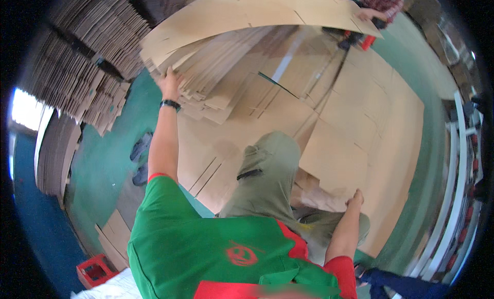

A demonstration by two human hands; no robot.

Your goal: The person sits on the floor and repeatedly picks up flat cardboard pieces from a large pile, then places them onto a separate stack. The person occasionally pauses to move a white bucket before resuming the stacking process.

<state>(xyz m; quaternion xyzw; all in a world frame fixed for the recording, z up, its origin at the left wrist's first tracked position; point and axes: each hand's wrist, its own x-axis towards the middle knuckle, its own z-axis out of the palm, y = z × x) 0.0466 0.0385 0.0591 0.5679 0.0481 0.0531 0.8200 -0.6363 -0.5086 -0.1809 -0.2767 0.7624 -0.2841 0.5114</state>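
Observation:
My left hand (170, 86), with a dark band at the wrist, grips the near left corner of a large flat cardboard sheet (221, 16). The sheet is raised and bowed above a fanned stack of cardboard sheets (211, 77). At its far right end, another person's hand (371, 14) is on the same sheet. Near my bent knee, my right hand (356, 197) is curled closed above more flat cardboard (383, 180). Nothing shows in it. Slots are cut in several of the sheets.
Tall stacks of folded cardboard (95, 57) stand at the left. A pair of dark shoes (140, 159) rests on the green floor (98, 165). A red crate (96, 270) is at the lower left. White rails (442, 196) run along the right side.

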